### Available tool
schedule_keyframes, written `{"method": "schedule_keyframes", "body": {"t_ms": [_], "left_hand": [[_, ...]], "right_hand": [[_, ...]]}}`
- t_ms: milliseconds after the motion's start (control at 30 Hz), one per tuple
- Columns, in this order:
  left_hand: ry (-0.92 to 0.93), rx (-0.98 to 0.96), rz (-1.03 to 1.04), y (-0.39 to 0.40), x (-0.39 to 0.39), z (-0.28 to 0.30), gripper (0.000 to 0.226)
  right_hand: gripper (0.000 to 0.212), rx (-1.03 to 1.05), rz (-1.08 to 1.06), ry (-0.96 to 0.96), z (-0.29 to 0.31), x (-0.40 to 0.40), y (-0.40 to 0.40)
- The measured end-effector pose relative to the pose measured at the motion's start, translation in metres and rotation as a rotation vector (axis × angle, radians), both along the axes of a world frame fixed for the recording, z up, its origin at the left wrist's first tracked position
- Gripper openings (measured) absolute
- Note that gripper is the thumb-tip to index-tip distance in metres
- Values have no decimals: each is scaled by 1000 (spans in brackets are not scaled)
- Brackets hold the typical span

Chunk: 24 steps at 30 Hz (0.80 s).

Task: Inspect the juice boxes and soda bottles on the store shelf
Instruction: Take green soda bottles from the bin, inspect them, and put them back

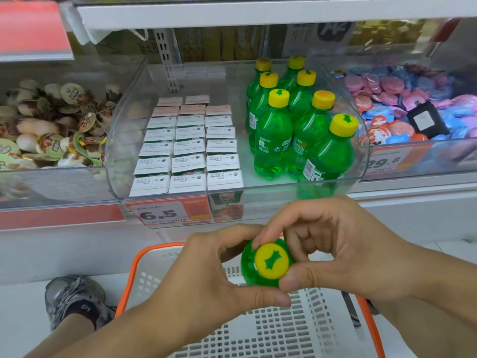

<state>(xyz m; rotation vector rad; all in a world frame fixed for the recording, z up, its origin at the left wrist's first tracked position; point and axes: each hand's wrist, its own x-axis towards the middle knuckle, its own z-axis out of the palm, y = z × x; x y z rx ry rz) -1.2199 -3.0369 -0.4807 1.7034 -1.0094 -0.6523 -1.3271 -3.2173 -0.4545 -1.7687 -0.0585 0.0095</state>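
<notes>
Holding: both hands grip one green soda bottle [251, 264] over the white basket [284, 329], its yellow cap [271, 260] toward the camera.
Hidden: bottle body mostly covered by fingers.
Left hand [206, 275]: curled round the bottle.
Right hand [335, 251]: thumb and forefinger pinch the cap.
Shelf bin [180, 73]: juice boxes [188, 148] left, soda bottles [296, 117] right.
Print: box labels too small to read.

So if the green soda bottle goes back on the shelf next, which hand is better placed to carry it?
Probably the left hand: it grips the green plastic soda bottle round the body, while the right hand only pinches its yellow cap. The green bottles in the clear bin stand straight ahead.
</notes>
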Motion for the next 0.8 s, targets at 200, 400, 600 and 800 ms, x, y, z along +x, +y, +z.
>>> {"method": "schedule_keyframes", "body": {"t_ms": [200,400,600,800], "left_hand": [[166,-82,9,-1,0,-9,39],[354,-171,86,-6,-3,-12,28],[597,-280,287,-9,1,-10,36],[544,-331,432,-8,3,-3,41]], "right_hand": [[31,62,-150,15,-1,5,4],[31,50,-273,54,-7,6,8],[47,26,-217,301,-5,2,6],[57,401,-195,534,-4,8,15]]}}
